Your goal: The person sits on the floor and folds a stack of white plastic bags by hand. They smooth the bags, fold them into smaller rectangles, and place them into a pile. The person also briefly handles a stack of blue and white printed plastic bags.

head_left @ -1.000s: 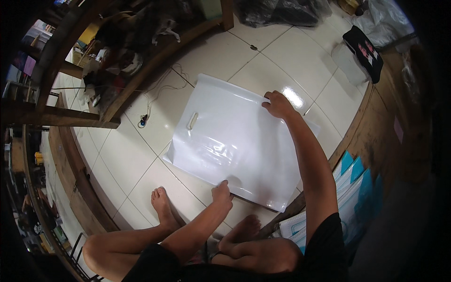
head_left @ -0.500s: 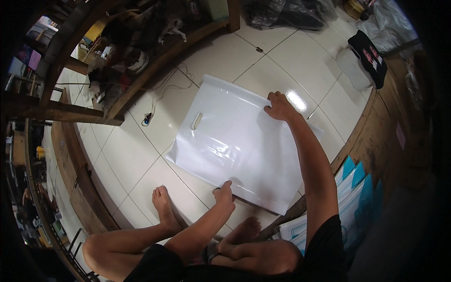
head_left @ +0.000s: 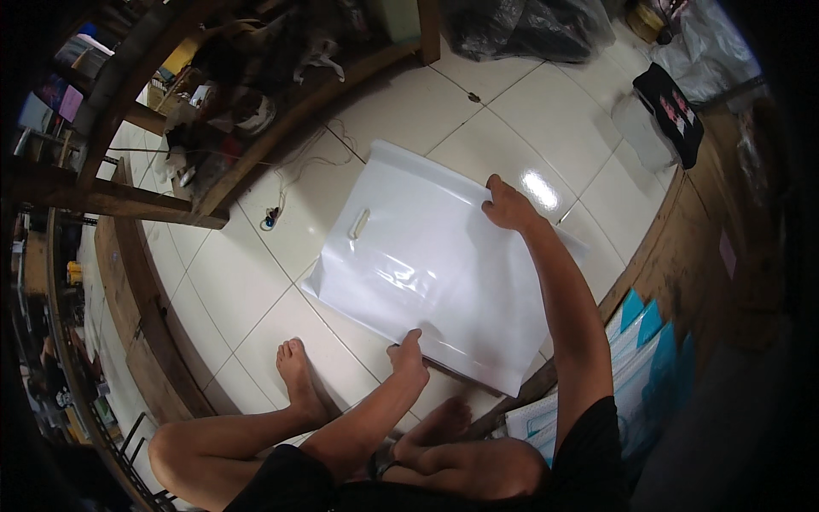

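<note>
A large white plastic bag (head_left: pixel 452 273) with a cut-out handle slot lies over the tiled floor in front of me. Its slot end points left, away from my right arm. My left hand (head_left: pixel 409 357) grips the near edge, thumb on top and fingers tucked underneath. On the far edge, my right hand (head_left: pixel 507 205) pinches the plastic, its fingers curled over the rim. Between the two hands the sheet is spread wide, with glossy creases near its middle.
A wooden rack (head_left: pixel 281 128) holding clutter stands at the far left. Thin cord and a small blue-black item (head_left: pixel 270 218) lie beside it. Dark plastic bundles (head_left: pixel 529 30) sit at the back. On the right are a black printed item (head_left: pixel 670 115) and white-and-turquoise packs (head_left: pixel 597 384).
Both hands keep their hold on the bag, and it stays in nearly the same place. The whole view has shifted very slightly; little else differs.
</note>
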The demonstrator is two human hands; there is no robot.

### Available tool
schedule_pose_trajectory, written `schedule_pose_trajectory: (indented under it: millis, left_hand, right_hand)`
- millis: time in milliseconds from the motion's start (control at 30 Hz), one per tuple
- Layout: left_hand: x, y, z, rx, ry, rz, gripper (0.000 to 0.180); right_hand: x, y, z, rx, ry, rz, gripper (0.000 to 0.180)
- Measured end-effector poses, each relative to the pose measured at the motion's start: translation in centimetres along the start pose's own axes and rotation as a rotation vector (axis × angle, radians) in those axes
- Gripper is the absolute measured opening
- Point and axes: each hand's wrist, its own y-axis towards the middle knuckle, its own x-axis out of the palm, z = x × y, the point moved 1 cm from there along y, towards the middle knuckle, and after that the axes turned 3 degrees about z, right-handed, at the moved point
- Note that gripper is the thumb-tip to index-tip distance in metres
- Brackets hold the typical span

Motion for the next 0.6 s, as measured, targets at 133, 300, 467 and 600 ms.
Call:
schedule_pose_trajectory:
  millis: [133, 300, 467, 600]
  left_hand:
    - [0.2, -0.7, 0.7, -0.096, -0.001, -0.027, 0.051]
    - [0.3, 0.1, 0.2, -0.069, -0.013, -0.121, 0.038]
    - [0.1, -0.6, 0.2, -0.019, 0.068, -0.028, 0.050]
    - [0.0, -0.9, 0.8, -0.007, 0.144, -0.036, 0.049]
  right_hand:
    - [0.6, 0.0, 0.6, -0.051, -0.062, 0.046, 0.035]
    - [0.3, 0.2, 0.3, -0.049, -0.067, -0.015, 0.034]
    - [-0.1, 0.0, 0.3, -0.055, -0.047, -0.036, 0.038]
    - [-0.1, 0.3, 0.5, -0.040, -0.056, -0.075, 0.038]
